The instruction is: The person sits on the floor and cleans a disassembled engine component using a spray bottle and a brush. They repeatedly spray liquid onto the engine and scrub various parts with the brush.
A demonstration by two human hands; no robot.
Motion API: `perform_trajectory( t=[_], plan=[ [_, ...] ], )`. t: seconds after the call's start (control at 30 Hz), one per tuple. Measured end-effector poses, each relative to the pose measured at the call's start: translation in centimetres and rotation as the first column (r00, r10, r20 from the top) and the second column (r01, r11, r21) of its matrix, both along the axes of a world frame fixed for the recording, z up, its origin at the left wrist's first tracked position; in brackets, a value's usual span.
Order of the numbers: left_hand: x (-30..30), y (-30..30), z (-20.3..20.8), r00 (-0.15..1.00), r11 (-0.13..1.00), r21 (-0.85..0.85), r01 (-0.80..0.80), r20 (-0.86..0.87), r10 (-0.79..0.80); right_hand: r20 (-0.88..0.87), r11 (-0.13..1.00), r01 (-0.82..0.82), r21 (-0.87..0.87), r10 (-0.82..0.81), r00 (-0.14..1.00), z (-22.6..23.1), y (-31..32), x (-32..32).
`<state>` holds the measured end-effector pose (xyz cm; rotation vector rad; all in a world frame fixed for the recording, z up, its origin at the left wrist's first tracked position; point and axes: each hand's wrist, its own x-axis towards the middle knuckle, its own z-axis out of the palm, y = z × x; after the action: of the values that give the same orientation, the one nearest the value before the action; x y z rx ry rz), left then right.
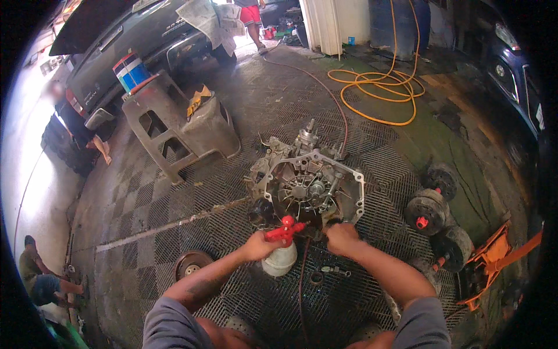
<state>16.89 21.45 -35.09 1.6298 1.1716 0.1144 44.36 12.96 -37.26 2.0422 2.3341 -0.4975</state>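
Observation:
My left hand (258, 246) is closed round a red spray gun (285, 230) with a whitish cup (279, 260) under it. The gun's nozzle points right, toward the lower rim of a metal gearbox housing (361, 195). This housing stands on the floor matting before me, its open bell side facing me, with ribs and a shaft showing inside. Against its lower right rim, my right hand (344, 239) is closed on a small dark thing that looks like a brush, mostly hidden by the fingers. A thin hose (303, 285) runs down below the gun.
A round metal disc (192, 264) lies left of my left forearm; a dark ring (316, 278) lies between my arms. Dumbbell-like weights (427, 210) and an orange metal frame (488, 259) are at right. Grey stools (168, 125) stand far left, a coiled yellow hose (372, 87) far right. Other people are farther off.

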Motion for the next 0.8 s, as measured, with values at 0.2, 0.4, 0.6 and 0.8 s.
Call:
perform_trajectory(
  t=[0.2,0.4,0.6,0.8],
  plan=[
    [0.2,-0.2,0.8,1.000,1.000,-0.009,0.021,0.000,-0.021,-0.064,0.977,0.166,0.134,-0.159,0.985,1.3,1.1,1.6],
    [0.1,0.0,1.1,0.998,0.999,0.023,0.043,0.034,-0.044,0.007,0.999,0.027,-0.028,-0.027,1.000,0.2,0.5,0.8],
    [-0.3,0.5,-0.1,0.999,0.999,-0.010,0.035,-0.009,-0.035,-0.273,0.958,0.176,0.226,-0.111,0.956,-2.5,0.1,1.8],
    [-0.2,1.2,-0.4,0.999,1.000,0.009,-0.008,0.041,0.008,-0.462,0.986,0.090,0.141,-0.015,0.887,-4.3,0.2,1.5]
  ],
)
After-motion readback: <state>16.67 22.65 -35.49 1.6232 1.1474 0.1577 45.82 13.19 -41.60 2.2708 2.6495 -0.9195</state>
